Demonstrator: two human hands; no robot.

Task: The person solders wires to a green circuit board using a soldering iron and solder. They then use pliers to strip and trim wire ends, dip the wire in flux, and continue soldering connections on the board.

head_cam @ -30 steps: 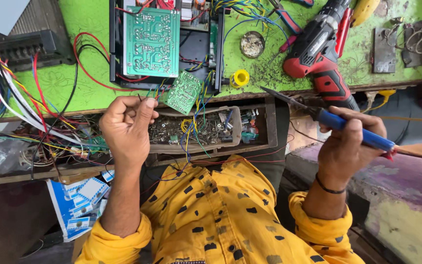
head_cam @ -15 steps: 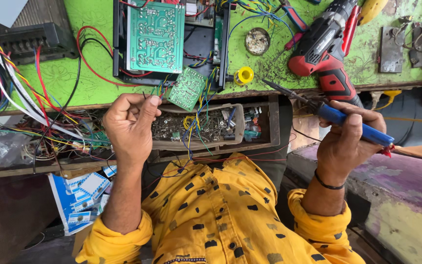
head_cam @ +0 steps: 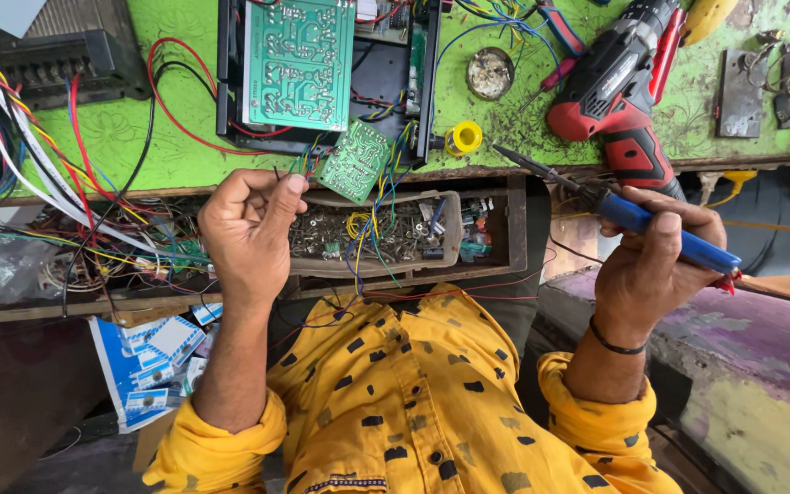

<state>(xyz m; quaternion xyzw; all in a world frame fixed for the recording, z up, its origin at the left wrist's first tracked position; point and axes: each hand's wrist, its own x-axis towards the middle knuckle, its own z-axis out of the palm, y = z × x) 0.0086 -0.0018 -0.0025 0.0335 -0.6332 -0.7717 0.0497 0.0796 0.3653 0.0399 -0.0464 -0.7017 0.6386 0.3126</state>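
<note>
Two hands up at the front edge of the green surface (head_cam: 112,137), small green circuit board (head_cam: 355,161) hanging between them on its coloured wires

Left to right: left hand (head_cam: 247,233) is curled closed, thumb and forefinger pinched on something thin and dark just left of the small board – lead or wire, too small to tell which. Fingertips sit just beside the board's lower left corner, over the open drawer of loose parts (head_cam: 372,236)

Small board is tilted, long axis running lower left to upper right, upper end toward the black chassis (head_cam: 418,87) that carries the large green board (head_cam: 298,60)

Right hand (head_cam: 653,265) is wrapped closed around the blue handle of the soldering iron (head_cam: 596,197). Iron's long axis runs from the hand up and left, tip pointing at the small board but well apart from it, near the yellow solder spool (head_cam: 464,138)

So left hand is clearly the nearer one; board lies right of the left hand and left of the iron tip. Red drill (head_cam: 616,91) lies behind the iron, not touched
</note>
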